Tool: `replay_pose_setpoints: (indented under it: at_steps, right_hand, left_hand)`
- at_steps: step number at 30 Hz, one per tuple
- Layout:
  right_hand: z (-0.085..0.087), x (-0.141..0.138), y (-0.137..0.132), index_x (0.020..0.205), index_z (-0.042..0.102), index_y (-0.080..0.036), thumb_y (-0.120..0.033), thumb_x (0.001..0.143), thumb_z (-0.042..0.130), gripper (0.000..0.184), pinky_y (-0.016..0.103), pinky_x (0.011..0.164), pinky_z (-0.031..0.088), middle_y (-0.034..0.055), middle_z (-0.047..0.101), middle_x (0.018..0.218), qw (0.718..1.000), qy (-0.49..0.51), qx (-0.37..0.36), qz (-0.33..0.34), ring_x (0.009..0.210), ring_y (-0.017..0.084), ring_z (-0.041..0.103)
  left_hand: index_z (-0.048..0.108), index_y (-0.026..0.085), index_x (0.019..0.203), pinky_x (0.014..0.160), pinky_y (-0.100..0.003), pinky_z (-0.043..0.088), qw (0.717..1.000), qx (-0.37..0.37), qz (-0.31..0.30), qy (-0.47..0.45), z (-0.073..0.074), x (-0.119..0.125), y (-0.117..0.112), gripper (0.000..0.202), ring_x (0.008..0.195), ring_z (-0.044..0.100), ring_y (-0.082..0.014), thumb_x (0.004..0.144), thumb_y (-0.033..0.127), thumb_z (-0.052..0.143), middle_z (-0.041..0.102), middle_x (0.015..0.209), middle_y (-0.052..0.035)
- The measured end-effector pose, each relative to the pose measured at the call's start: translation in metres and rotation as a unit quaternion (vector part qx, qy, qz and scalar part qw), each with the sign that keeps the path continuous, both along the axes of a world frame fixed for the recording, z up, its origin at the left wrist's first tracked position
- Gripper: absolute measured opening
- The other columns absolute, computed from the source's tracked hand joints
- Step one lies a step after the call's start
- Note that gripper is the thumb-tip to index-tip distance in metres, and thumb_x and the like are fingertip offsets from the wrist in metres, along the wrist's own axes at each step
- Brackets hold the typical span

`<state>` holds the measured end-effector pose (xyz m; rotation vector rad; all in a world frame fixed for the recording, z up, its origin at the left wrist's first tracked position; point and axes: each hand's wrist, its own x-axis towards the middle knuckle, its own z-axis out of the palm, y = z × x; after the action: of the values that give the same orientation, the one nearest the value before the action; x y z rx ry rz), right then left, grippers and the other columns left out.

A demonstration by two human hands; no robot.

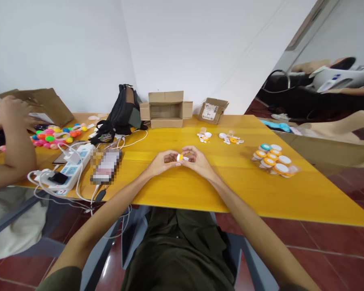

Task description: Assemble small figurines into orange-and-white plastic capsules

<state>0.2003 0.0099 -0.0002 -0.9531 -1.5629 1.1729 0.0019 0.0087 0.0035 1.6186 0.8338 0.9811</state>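
- Dark green clothing (172, 250) fills the bottom centre of my view, nearest the camera, with a bare forearm rising toward the middle from each lower corner.
- Just above the centre of the table (182, 193), as I see it, the vial (185, 159) lies sideways between two hands, its orange cap (180, 157) to the left.
- I read the left hand (165, 162) as curled narrow, thumb and fingertips holding the vial at its cap end.
- From the other side, the right hand (197, 161) bends round and grips the vial's pale end; I cannot tell which hand bears more of it.
- Right of centre I have a tight cluster of jars (281, 168), lids orange, white and teal.
- Toward the upper middle sit two small heaps, the left heap (204, 138) and the right heap (232, 140), with an open box (166, 110) and a smaller box (211, 111) behind.
- Along the left I see a backpack (124, 109), a pixelated phone (107, 166), a power strip (75, 169), coloured balls (50, 138) and a co-worker's arm (20, 145).
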Motion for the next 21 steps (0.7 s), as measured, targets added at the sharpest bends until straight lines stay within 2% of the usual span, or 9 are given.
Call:
replay_pose_setpoints:
  at_steps: [3,7,16,21]
  right_hand:
    - [0.0009,0.0001,-0.0001,0.099,0.061,-0.026,-0.047,0.059,0.090,0.054,0.035,0.078,0.056,0.0006,0.071,0.092,1.000,0.006,-0.018,0.012,0.079,0.019,0.070]
    - [0.0028,-0.0010,-0.0011,0.100,0.061,-0.026,-0.050,0.061,0.088,0.053,0.034,0.075,0.056,-0.0007,0.072,0.083,0.998,0.023,-0.049,0.040,0.076,0.019,0.070]
    - [0.0035,-0.0006,0.0017,0.093,0.062,-0.025,-0.043,0.051,0.093,0.055,0.032,0.073,0.056,-0.0007,0.072,0.082,0.997,0.019,-0.071,0.037,0.075,0.018,0.069]
    - [0.0032,0.0012,0.0025,0.090,0.065,-0.024,-0.038,0.050,0.094,0.052,0.033,0.075,0.057,-0.0008,0.071,0.083,0.995,0.017,-0.081,0.049,0.073,0.017,0.068]
  left_hand:
    - [0.071,0.016,0.095,0.082,-0.032,0.055,1.000,-0.009,0.007,-0.019,0.0009,0.0006,0.0002,0.040,0.077,0.067,-0.0147,0.066,0.034,0.090,0.072,0.083,-0.0019]
    - [0.071,0.016,0.087,0.080,-0.030,0.054,0.999,0.015,0.014,-0.025,0.0011,0.0010,-0.0006,0.033,0.075,0.065,-0.0138,0.065,0.032,0.090,0.070,0.081,-0.0006]
    - [0.072,0.017,0.088,0.080,-0.033,0.055,0.999,0.051,-0.003,0.001,0.0064,-0.0019,-0.0011,0.038,0.077,0.065,-0.0141,0.064,0.039,0.091,0.068,0.089,-0.0024]
    - [0.073,0.017,0.087,0.079,-0.032,0.056,0.998,0.059,-0.006,-0.011,0.0044,-0.0030,0.0000,0.039,0.075,0.064,-0.0140,0.062,0.040,0.092,0.068,0.088,-0.0031]
